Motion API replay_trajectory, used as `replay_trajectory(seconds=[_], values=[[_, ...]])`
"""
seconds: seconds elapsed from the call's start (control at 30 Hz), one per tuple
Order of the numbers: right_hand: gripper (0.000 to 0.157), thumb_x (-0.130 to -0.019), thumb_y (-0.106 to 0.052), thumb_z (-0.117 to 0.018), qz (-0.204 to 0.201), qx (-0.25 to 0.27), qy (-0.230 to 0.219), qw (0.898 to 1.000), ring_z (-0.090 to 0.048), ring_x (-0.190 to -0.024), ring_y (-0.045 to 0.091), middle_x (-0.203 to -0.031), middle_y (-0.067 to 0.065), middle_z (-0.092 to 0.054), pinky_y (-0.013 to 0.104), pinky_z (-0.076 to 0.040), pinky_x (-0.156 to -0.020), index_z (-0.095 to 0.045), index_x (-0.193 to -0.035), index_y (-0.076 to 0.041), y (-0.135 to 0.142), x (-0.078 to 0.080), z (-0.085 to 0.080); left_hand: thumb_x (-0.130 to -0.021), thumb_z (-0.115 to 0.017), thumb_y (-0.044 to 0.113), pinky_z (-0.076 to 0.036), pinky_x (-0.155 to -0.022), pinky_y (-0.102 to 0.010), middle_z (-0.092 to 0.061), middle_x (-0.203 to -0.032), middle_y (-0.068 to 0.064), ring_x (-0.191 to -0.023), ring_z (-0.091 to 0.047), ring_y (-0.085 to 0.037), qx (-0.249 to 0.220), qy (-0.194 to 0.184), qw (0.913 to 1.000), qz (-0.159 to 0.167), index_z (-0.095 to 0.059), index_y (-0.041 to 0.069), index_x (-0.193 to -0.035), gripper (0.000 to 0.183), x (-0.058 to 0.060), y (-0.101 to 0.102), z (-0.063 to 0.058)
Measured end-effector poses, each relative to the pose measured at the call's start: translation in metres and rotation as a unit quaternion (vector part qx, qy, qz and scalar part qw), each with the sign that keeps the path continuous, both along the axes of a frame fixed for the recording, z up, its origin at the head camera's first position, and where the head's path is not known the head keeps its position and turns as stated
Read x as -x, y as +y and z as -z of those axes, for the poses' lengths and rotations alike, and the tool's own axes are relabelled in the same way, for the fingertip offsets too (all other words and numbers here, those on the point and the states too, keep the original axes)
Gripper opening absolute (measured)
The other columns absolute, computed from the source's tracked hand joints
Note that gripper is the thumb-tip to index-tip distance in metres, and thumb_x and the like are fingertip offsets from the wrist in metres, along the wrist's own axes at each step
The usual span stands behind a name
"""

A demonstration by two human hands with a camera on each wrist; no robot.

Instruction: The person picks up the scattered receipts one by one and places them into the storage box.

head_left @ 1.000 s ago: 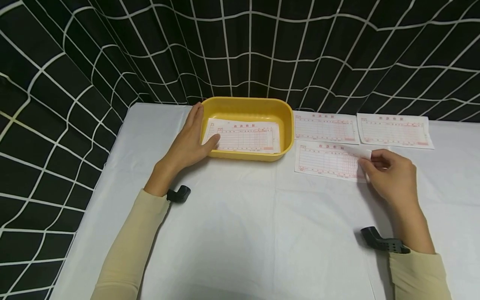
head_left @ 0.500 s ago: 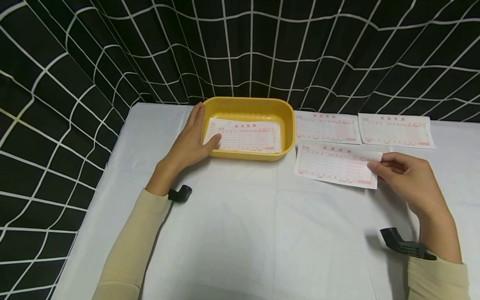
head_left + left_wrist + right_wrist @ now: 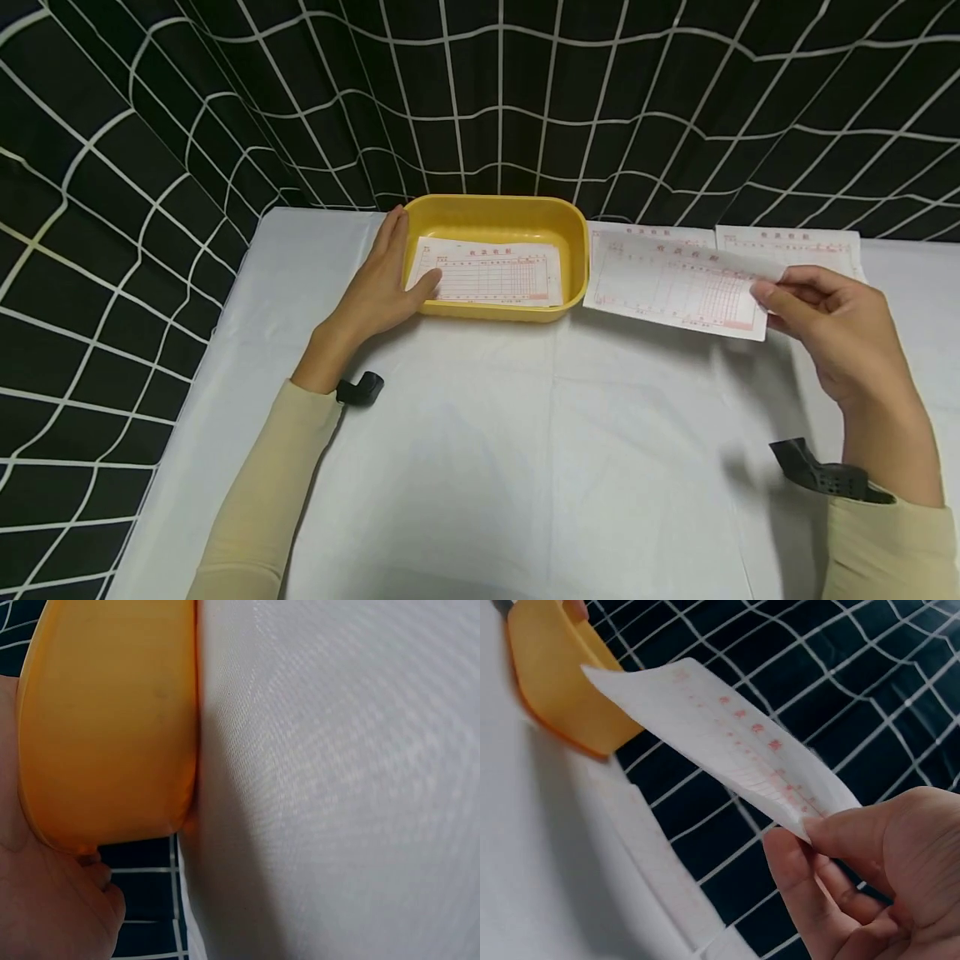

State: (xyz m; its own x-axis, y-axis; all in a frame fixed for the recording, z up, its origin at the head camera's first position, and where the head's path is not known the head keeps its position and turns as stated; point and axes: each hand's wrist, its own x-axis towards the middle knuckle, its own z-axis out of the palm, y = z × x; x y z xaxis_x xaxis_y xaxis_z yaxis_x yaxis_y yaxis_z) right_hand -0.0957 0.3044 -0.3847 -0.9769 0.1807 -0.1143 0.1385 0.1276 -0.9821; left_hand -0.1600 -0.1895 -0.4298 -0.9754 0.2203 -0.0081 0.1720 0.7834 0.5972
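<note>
In the head view my left hand [image 3: 375,279] holds the left end of a yellow plastic basin [image 3: 495,313], thumb over its front rim and fingers along its outer side. The left wrist view shows the hand [image 3: 60,900] against the basin's wall [image 3: 112,735]. Printed receipt slips [image 3: 487,279] lie inside the basin. My right hand [image 3: 847,333] pinches the right edge of another red-printed receipt slip [image 3: 675,287] between thumb and fingers. That slip is raised above the table, tilted, as the right wrist view of the slip [image 3: 727,742] shows too.
Behind the raised slip, two more slips lie at the table's back edge: a left one [image 3: 652,233], mostly covered, and a right one [image 3: 795,242]. A white cloth [image 3: 480,467] covers the table. A black curtain with white grid lines [image 3: 517,100] hangs behind and at the left.
My right hand has lifted the front slip off the table and moved it right, then up and back over the slips behind. My left hand and the basin stay where they were.
</note>
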Motion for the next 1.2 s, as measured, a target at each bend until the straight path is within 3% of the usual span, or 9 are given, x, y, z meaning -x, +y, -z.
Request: replay_trajectory(seconds=[0.23,0.47,0.6,0.83,1.2], values=[[0.016,-0.088,-0.005,-0.084,0.010,0.036,0.020,0.999,-0.069,-0.074,0.002,-0.083,-0.010,-0.074,0.013,-0.059,-0.065,-0.075,-0.098,-0.014,-0.013,0.013,-0.020,-0.101,-0.056,0.050,-0.023,-0.134,-0.049,0.001,-0.181,-0.005,-0.167,-0.014,-0.024,0.001,0.004,1.0000,0.000,-0.002,0.010,-0.171,0.097,-0.001,-0.001,0.001],[0.016,-0.088,-0.006,-0.085,-0.039,0.030,0.015,0.999,-0.070,-0.075,0.003,-0.086,-0.009,-0.074,0.016,-0.061,-0.067,-0.076,-0.098,-0.014,-0.043,0.033,-0.026,-0.101,-0.056,0.051,-0.023,-0.134,-0.049,0.003,-0.181,-0.003,-0.168,-0.013,-0.024,-0.001,0.001,1.0000,0.003,-0.002,0.011,-0.172,0.098,-0.001,0.000,0.002],[0.012,-0.091,-0.009,-0.082,-0.071,-0.037,0.012,0.997,-0.071,-0.076,0.001,-0.089,-0.013,-0.073,0.016,-0.061,-0.069,-0.075,-0.099,-0.015,-0.067,0.046,-0.027,-0.101,-0.056,0.051,-0.023,-0.134,-0.049,0.002,-0.181,-0.004,-0.168,-0.013,-0.024,0.002,-0.001,1.0000,0.001,-0.001,0.011,-0.171,0.098,-0.001,-0.001,0.002],[0.022,-0.098,-0.012,-0.074,-0.117,-0.126,0.003,0.985,-0.070,-0.082,-0.003,-0.091,-0.015,-0.067,0.017,-0.062,-0.075,-0.068,-0.115,0.000,-0.114,0.062,-0.026,-0.101,-0.056,0.052,-0.022,-0.135,-0.049,0.002,-0.181,-0.007,-0.168,-0.012,-0.025,0.004,-0.001,1.0000,0.003,-0.002,0.009,-0.171,0.099,0.000,-0.001,0.001],[0.023,-0.098,-0.012,-0.072,-0.155,-0.111,-0.023,0.981,-0.066,-0.083,0.008,-0.098,0.003,-0.063,0.017,-0.062,-0.075,-0.069,-0.114,0.005,-0.189,0.077,-0.026,-0.099,-0.056,0.051,-0.025,-0.133,-0.052,0.001,-0.181,-0.007,-0.168,-0.013,-0.026,0.001,0.009,0.9999,0.009,-0.002,0.009,-0.171,0.100,0.001,-0.001,0.001]])
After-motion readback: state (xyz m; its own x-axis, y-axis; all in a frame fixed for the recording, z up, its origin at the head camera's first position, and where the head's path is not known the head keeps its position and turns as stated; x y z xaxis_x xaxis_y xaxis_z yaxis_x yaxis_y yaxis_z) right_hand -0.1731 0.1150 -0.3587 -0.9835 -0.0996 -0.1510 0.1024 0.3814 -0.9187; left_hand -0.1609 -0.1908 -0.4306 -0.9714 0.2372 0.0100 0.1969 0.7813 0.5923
